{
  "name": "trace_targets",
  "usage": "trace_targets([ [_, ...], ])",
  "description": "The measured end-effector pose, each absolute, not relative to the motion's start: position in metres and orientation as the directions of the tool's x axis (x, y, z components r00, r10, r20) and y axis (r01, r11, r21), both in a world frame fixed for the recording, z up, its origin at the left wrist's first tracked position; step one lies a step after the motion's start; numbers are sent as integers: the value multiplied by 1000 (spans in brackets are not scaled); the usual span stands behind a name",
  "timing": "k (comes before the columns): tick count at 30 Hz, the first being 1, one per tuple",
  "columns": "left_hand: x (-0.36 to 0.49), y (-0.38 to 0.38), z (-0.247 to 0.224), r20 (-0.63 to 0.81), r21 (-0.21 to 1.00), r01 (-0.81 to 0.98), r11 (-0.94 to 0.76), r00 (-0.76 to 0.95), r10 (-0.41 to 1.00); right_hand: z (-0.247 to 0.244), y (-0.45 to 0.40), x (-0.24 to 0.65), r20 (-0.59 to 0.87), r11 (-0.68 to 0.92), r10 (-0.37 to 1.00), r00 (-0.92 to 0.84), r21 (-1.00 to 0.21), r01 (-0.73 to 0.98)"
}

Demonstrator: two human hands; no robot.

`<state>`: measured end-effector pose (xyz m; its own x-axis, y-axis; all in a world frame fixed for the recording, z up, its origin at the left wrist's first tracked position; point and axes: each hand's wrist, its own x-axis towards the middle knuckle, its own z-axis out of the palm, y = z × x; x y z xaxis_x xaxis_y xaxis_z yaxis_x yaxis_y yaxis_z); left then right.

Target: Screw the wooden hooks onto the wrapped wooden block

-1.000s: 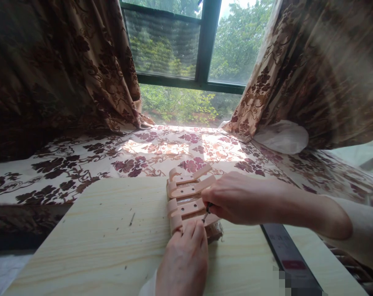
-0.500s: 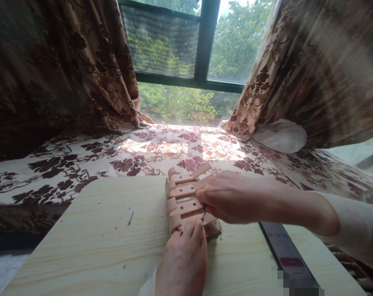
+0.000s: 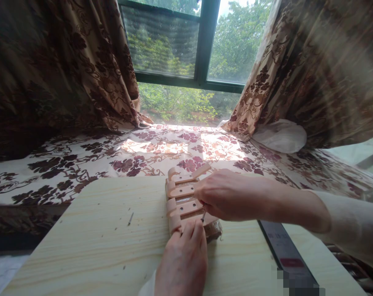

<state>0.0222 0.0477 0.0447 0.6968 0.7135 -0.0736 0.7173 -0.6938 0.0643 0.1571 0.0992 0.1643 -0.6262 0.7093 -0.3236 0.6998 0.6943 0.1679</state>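
Note:
Pinkish-tan straps [image 3: 186,209] with small dark round holes or studs lie in a row across a block [image 3: 215,231] that looks wrapped in clear plastic. My left hand [image 3: 183,255] presses the nearest strap against the block, its fingertips pinched together on it. Over the block's right side, my right hand [image 3: 217,195] is closed around a thin metal tool [image 3: 203,215], whose tip meets the nearest strap beside my left fingertips. The tool's upper part is hidden in my fist, so its kind cannot be made out.
The pale wooden table [image 3: 90,238] carries a small metal pin [image 3: 130,218] and scattered dark crumbs on the left. A phone [image 3: 285,246] lies at the right, under my forearm. Beyond stretches a flower-patterned cloth [image 3: 162,156] before the window.
My right hand has shifted and turned slightly to the left over the block, with the tool still at the nearest strap. My left hand stays in place.

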Motion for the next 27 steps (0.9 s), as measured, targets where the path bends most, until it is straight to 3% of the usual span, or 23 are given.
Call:
trace_targets([
  [4,21,48,42,-15,13,712,-702,702,712,168,99,157,-290,660,746,-600,205,723],
  [11,22,48,41,-1,-21,702,-711,712,703,172,99,160,-299,738,669,-680,162,655],
  [15,22,47,37,44,-52,687,-725,727,685,169,100,158,-309,716,691,-653,168,678],
  [27,22,48,38,63,13,714,-700,698,713,170,97,159,-300,716,689,-660,138,685],
])
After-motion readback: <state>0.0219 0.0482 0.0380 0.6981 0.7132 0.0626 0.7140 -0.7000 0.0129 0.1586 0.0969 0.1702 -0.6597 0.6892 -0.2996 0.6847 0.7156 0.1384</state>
